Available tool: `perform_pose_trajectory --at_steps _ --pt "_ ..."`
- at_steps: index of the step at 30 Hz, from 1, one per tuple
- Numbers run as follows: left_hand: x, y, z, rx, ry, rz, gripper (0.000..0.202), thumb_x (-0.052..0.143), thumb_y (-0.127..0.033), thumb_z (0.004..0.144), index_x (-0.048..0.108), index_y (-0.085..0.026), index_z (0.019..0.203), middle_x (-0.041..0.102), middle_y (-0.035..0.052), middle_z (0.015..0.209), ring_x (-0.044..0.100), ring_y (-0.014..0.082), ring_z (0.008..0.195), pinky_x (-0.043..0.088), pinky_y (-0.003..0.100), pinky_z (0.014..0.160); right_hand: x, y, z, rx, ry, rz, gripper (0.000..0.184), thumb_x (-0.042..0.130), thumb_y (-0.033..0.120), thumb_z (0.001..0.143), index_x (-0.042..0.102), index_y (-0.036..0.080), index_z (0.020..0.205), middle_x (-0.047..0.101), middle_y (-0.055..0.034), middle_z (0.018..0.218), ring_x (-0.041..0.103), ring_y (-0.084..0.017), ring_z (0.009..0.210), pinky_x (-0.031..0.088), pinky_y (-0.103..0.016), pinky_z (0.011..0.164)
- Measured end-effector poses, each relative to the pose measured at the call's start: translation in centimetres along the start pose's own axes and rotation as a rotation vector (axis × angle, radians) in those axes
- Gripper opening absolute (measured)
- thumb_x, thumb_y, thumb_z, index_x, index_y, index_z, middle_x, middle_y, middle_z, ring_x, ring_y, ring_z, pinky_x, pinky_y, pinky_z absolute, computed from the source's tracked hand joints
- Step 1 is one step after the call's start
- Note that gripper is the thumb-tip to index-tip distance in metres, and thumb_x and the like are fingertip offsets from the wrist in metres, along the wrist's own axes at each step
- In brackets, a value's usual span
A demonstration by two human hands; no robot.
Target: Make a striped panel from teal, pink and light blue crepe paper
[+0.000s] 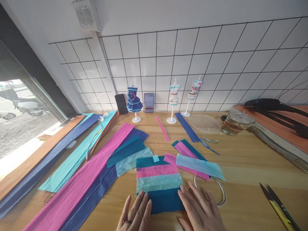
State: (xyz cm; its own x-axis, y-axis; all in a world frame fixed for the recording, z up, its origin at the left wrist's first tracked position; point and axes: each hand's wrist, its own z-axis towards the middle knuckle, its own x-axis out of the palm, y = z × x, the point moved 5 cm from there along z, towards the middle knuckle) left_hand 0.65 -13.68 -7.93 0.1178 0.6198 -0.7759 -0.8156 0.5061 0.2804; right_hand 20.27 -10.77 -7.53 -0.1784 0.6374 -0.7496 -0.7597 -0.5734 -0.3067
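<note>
Both hands lie flat at the front of the table, on either side of a layered striped sheet of crepe paper (158, 183) in teal, pink and light blue. The fingertips of my left hand (137, 213) touch its lower left edge, fingers extended. My right hand (201, 208) presses its spread fingers on the lower right edge. A small light-blue square (156, 158) sits on the sheet's top edge. Right of it rest pink and teal strips under a light-blue strip (199, 165). More teal strips (128, 150) fan out to the left.
Long paper strips, including a pink strip (81, 179), spread across the left side. Yellow-handled thread snips (276, 205) and a roll of tape (222, 192) lie at right. Behind stand a mini mannequin in a blue dress (133, 101), two others, a phone (121, 104) and a glass jar (237, 123).
</note>
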Motion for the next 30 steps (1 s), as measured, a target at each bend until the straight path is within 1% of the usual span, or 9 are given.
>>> perform_pose_trajectory --at_steps 2,4,7,9,12,15,19,26,30 --pt "-0.3 0.3 1.4 0.120 0.055 -0.002 0.046 0.027 -0.040 0.097 0.060 -0.013 0.115 0.065 0.0034 0.120 0.059 0.0194 0.111 0.006 0.044 0.117 -0.3 0.3 0.9 -0.006 -0.008 0.034 0.036 0.048 0.029 0.084 0.060 0.015 0.115 0.065 -0.0083 0.116 0.055 -0.030 0.108 0.033 -0.048 0.094" --pt "-0.6 0.9 2.6 0.156 0.060 -0.007 0.058 0.030 -0.055 0.092 0.061 -0.011 0.114 0.066 0.0046 0.118 0.060 0.0214 0.110 0.002 0.044 0.116 -0.5 0.6 1.7 -0.026 -0.016 0.067 0.034 0.046 0.026 0.085 0.060 0.013 0.114 0.066 -0.0086 0.114 0.055 -0.029 0.109 0.030 -0.048 0.098" --pt "-0.4 1.6 3.4 0.171 0.090 -0.020 0.065 0.033 -0.064 0.087 0.060 -0.012 0.115 0.066 0.0047 0.118 0.058 0.0215 0.112 -0.001 0.043 0.116 -0.7 1.0 2.5 -0.066 -0.030 0.088 0.033 0.043 0.021 0.086 0.061 0.011 0.111 0.068 -0.0083 0.108 0.058 -0.026 0.104 0.022 -0.049 0.104" --pt "-0.2 2.0 3.2 0.163 0.107 -0.020 0.066 0.034 -0.065 0.086 0.059 -0.012 0.116 0.065 0.0054 0.119 0.056 0.0214 0.114 0.000 0.042 0.116 -0.8 1.0 2.7 -0.083 -0.043 0.084 0.032 0.042 0.021 0.087 0.062 0.010 0.108 0.070 -0.0082 0.103 0.060 -0.023 0.099 0.017 -0.049 0.108" --pt "-0.2 2.5 2.7 0.123 0.114 -0.009 0.068 0.034 -0.065 0.085 0.057 -0.011 0.119 0.065 0.0079 0.121 0.052 0.0220 0.120 0.002 0.041 0.116 -0.9 0.9 2.9 -0.082 -0.056 0.080 0.031 0.042 0.023 0.088 0.063 0.011 0.107 0.071 -0.0084 0.100 0.060 -0.022 0.097 0.016 -0.048 0.108" --pt "-0.2 2.7 2.6 0.113 0.114 0.004 0.070 0.033 -0.066 0.085 0.057 -0.009 0.119 0.064 0.0096 0.121 0.051 0.0225 0.121 0.002 0.040 0.116 -0.6 1.0 3.5 -0.061 -0.014 0.083 0.032 0.041 0.026 0.089 0.061 0.014 0.111 0.069 -0.0085 0.107 0.058 -0.023 0.103 0.015 -0.049 0.108" --pt "0.1 2.7 2.6 0.111 0.112 0.021 0.069 0.034 -0.065 0.085 0.058 -0.008 0.117 0.064 0.0119 0.121 0.052 0.0235 0.119 0.001 0.043 0.115 0.1 1.3 4.1 -0.018 0.034 0.096 0.036 0.038 0.034 0.092 0.059 0.016 0.116 0.067 -0.0067 0.114 0.056 -0.021 0.107 0.011 -0.047 0.108" --pt "0.5 3.1 1.8 0.071 0.086 0.039 0.069 0.035 -0.064 0.085 0.056 -0.009 0.121 0.062 0.0136 0.123 0.048 0.0243 0.123 0.005 0.043 0.115 0.2 1.1 3.9 -0.025 0.040 0.014 0.039 0.038 0.033 0.091 0.059 0.010 0.114 0.067 -0.0132 0.111 0.058 -0.025 0.103 0.023 -0.049 0.097" --pt "0.9 3.1 1.6 0.085 0.114 0.054 0.069 0.037 -0.065 0.084 0.056 -0.009 0.119 0.063 0.0137 0.122 0.051 0.0252 0.120 0.003 0.044 0.115 0.2 0.6 4.0 -0.002 0.071 0.034 0.043 0.037 0.040 0.093 0.057 0.013 0.119 0.066 -0.0131 0.114 0.057 -0.025 0.106 0.025 -0.048 0.095"
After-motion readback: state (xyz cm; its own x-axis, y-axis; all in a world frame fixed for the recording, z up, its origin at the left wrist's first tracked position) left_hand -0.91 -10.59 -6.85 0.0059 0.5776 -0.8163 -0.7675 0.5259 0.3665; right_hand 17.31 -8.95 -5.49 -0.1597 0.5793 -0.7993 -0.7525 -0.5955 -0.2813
